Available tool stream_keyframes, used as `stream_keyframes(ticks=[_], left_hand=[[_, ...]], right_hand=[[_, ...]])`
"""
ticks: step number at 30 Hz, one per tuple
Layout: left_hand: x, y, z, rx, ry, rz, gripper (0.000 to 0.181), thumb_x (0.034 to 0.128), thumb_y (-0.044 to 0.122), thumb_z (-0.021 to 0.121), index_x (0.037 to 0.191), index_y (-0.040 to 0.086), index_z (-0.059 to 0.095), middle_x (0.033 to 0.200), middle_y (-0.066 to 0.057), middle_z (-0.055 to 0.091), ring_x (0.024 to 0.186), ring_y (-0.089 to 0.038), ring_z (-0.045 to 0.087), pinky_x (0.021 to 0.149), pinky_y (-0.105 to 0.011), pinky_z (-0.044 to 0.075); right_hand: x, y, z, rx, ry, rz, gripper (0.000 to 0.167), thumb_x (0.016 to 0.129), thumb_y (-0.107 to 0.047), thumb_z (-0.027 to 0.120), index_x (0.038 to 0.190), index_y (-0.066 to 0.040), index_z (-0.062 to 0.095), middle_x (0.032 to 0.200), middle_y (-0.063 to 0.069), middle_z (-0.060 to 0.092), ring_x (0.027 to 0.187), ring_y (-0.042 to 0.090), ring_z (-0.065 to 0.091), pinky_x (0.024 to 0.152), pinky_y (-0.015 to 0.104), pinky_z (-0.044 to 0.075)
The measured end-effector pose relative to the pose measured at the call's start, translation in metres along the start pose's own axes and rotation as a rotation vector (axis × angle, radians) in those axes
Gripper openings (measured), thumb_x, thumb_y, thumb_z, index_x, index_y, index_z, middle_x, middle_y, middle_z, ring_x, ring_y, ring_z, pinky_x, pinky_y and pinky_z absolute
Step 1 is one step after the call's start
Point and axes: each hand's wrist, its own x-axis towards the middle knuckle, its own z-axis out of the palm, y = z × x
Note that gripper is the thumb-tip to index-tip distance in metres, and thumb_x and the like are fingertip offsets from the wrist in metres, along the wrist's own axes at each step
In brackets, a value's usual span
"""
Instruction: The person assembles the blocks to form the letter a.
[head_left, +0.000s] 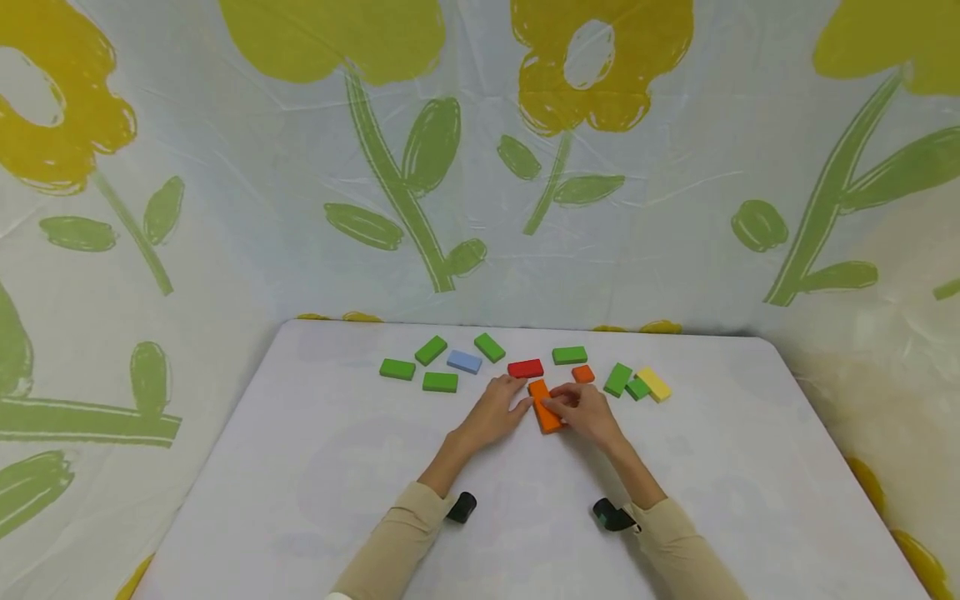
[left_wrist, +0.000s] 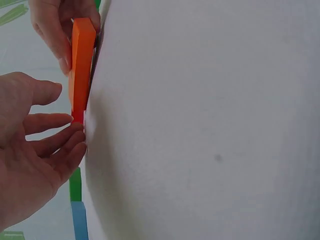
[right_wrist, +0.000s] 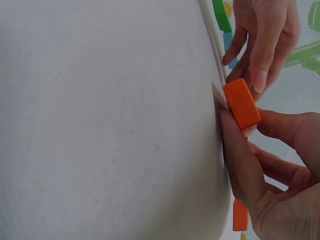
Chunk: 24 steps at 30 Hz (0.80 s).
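Observation:
A long orange block (head_left: pixel 546 408) lies at a slant between the two hands. My right hand (head_left: pixel 592 412) pinches it from the right; in the right wrist view thumb and fingers sit on opposite sides of the block (right_wrist: pixel 242 104). My left hand (head_left: pixel 491 414) is at its left side, fingers loosely bent and thumb apart. In the left wrist view, those fingertips (left_wrist: pixel 75 135) are by the block's far end, and contact is hard to tell. A red block (head_left: pixel 526 368) lies just beyond the left fingers. A sliver of green shows at the orange block's far left corner.
Back left, several green blocks (head_left: pixel 440 382) lie around a blue block (head_left: pixel 464 362). Towards the back right are a green block (head_left: pixel 570 356), a small orange block (head_left: pixel 582 374), another green block (head_left: pixel 618 379), a small green block (head_left: pixel 637 388) and a yellow block (head_left: pixel 653 384). The white table (head_left: pixel 315 467) meets a flowered cloth.

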Motion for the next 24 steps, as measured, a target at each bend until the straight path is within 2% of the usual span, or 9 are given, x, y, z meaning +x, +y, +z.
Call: stream_keyframes(ticks=[6, 12, 18, 24], left_hand=[[0.002, 0.001, 0.002, 0.016, -0.027, 0.025, 0.048, 0.1059, 0.02, 0.06, 0.149, 0.002, 0.051, 0.146, -0.013, 0.052, 0.132, -0.027, 0.049, 0.112, -0.039, 0.044], [0.003, -0.001, 0.003, 0.002, -0.061, 0.05, 0.048, 0.1065, 0.016, 0.058, 0.152, 0.001, 0.047, 0.147, -0.013, 0.05, 0.132, -0.027, 0.047, 0.114, -0.039, 0.042], [0.003, -0.005, 0.002, -0.051, -0.069, 0.071, 0.048, 0.1063, 0.013, 0.057, 0.152, 0.001, 0.047, 0.15, -0.012, 0.048, 0.134, -0.028, 0.045, 0.116, -0.042, 0.039], [0.003, -0.011, 0.003, -0.067, -0.078, 0.071, 0.052, 0.105, 0.018, 0.06, 0.154, 0.007, 0.047, 0.154, -0.009, 0.047, 0.139, -0.029, 0.042, 0.117, -0.047, 0.036]], right_hand=[[-0.003, -0.007, 0.005, 0.003, -0.008, 0.016, 0.024, 0.096, -0.018, 0.075, 0.108, 0.004, 0.071, 0.082, 0.007, 0.066, 0.068, 0.018, 0.058, 0.06, 0.022, 0.053], [-0.005, -0.01, 0.008, -0.005, -0.028, -0.004, 0.022, 0.095, -0.019, 0.076, 0.098, 0.002, 0.07, 0.073, 0.005, 0.066, 0.057, 0.017, 0.06, 0.056, 0.025, 0.055], [-0.004, -0.011, 0.007, -0.041, -0.027, -0.023, 0.02, 0.095, -0.018, 0.076, 0.091, 0.0, 0.07, 0.067, 0.005, 0.064, 0.052, 0.018, 0.059, 0.054, 0.025, 0.051], [-0.004, -0.012, 0.008, -0.08, -0.025, -0.022, 0.018, 0.095, -0.018, 0.075, 0.087, -0.002, 0.071, 0.067, 0.006, 0.064, 0.052, 0.017, 0.056, 0.053, 0.025, 0.048]])
